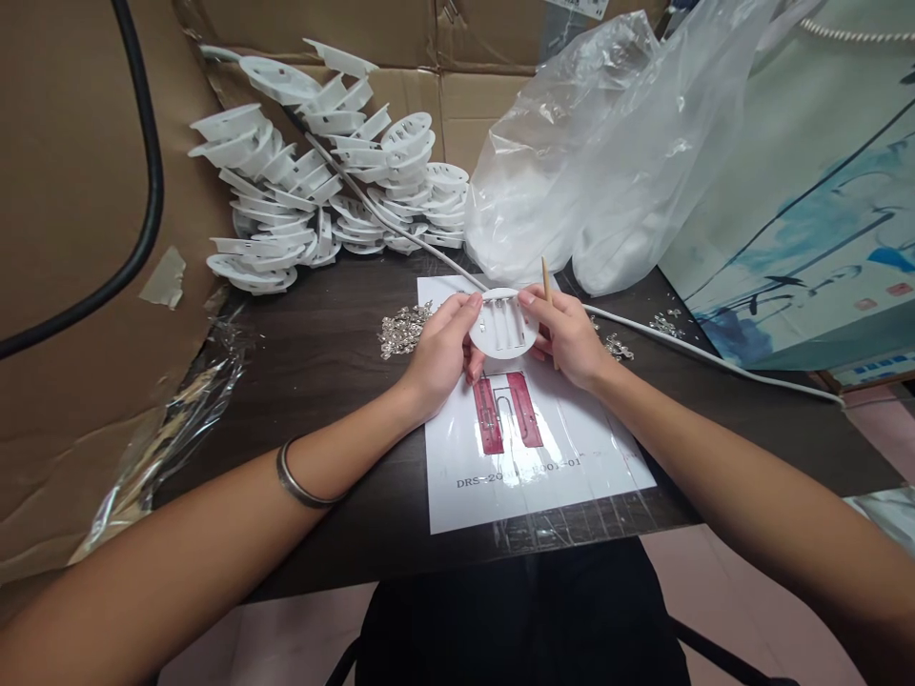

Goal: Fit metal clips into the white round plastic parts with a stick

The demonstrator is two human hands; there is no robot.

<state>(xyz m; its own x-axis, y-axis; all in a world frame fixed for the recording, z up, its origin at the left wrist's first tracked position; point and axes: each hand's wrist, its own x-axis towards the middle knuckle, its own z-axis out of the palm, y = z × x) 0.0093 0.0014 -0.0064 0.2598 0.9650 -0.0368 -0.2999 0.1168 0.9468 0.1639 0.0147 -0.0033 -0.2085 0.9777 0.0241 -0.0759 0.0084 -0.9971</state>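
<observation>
A round white plastic disc (503, 325) with ribbed slots on its face is held just above the far end of a white printed sheet (529, 448) taped to the dark bench (321, 372). The left hand (441, 351) pinches the disc's left rim, thumb on top and fingers curled beneath. The right hand (568, 335) is clamped on the disc's right rim, and a thin wooden stick (548, 291) rises upright from its fingers.

Left of the disc, a small heap of tiny metal clips (404, 329) lies on the bench, near the left hand; a few more clips (616, 347) lie just right of the right hand. Behind the disc, a white cable (715, 353) runs across the bench toward its right edge. Farther back and left of the disc stands a tall pile of identical white discs (321, 171) against cardboard (71, 286); back and right, crumpled clear plastic bags (607, 162). Nearer than the disc, the sheet reaches almost to the bench's front edge, with bare bench left of it.
</observation>
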